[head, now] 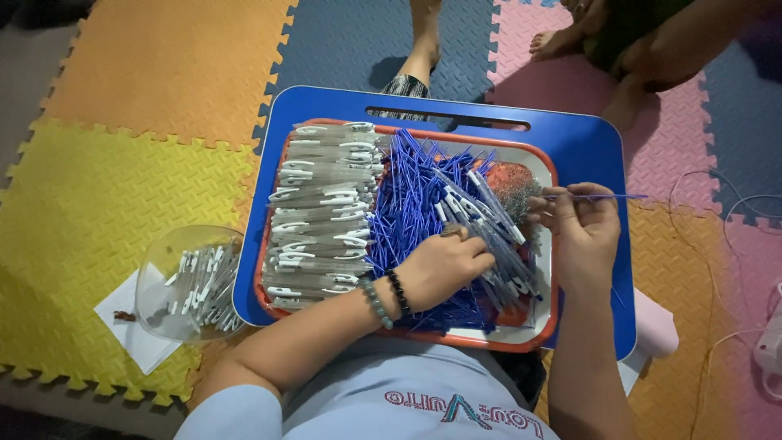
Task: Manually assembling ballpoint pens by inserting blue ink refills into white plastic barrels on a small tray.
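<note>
Sitting on a blue lap desk [582, 143] is a red-rimmed tray [551, 175], and pretty much everything is crammed into it. The left hand [440, 267] is laid knuckles-up on the heap of blue refills [411, 200], fingers curled down into the heap; whether anything is actually pinched there can't be told. The right hand [582, 228] is kept at the tray's right edge, fingers closed narrow around one thin refill [599, 196].

That refill is held roughly level, its long axis running left-right, with the tip stuck out to the right past the fingers. The heap lies left of the right hand, and the loose pen barrels [497, 224] are strewn between the two hands, so the left hand is the nearer one to the heap, and the barrels are within easy reach of both.

A neat stack of finished pens [322, 212] with white clips is lined up on the tray's left side. Off to the left on the foam mat [122, 187], a clear bowl [159, 269] of white clips is parked. Another person's bare feet [554, 41] can be seen at the far side.
</note>
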